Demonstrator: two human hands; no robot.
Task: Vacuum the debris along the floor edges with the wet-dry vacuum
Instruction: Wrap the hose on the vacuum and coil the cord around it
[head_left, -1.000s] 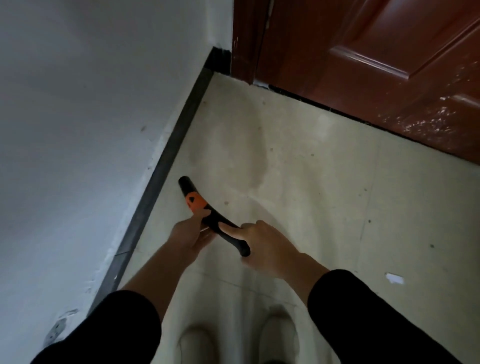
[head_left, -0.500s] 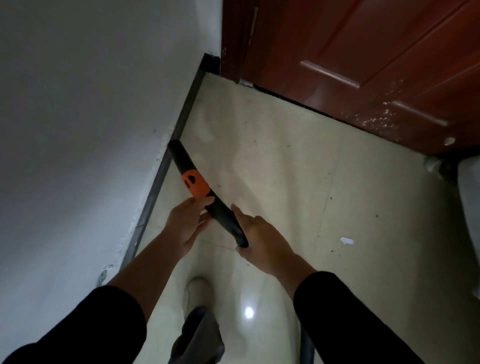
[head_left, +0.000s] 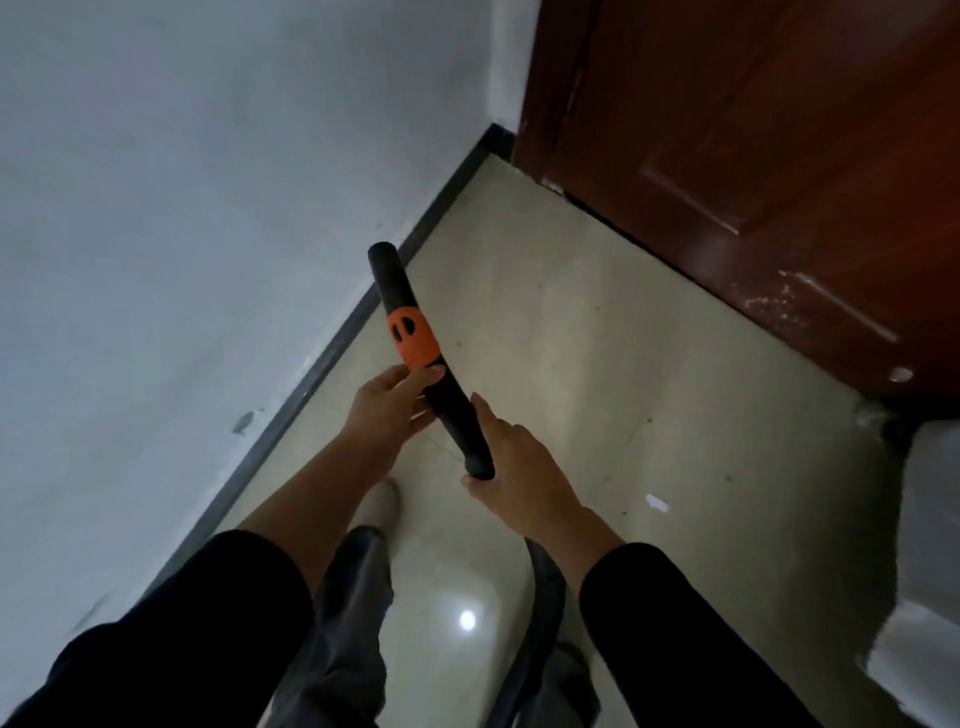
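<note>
step: edge pass likely underway | vacuum wand (head_left: 415, 338): rigid black tube, ribbed orange collar, sitting centre frame, tip pointing at the dark baseboard (head_left: 311, 374) | left hand (head_left: 387, 402): wrapping the tube below the collar | right hand (head_left: 519, 467): gripping its rear end by the hose (head_left: 548, 587) | next: probably calling for lowering the tip onto the glossy pale floor (head_left: 597, 364), tracking that strip

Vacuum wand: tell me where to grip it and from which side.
Grip the vacuum wand on its black shaft behind the orange collar, left hand from the left, right hand at the rear end: its slim round tube slants toward the baseboard.
</note>
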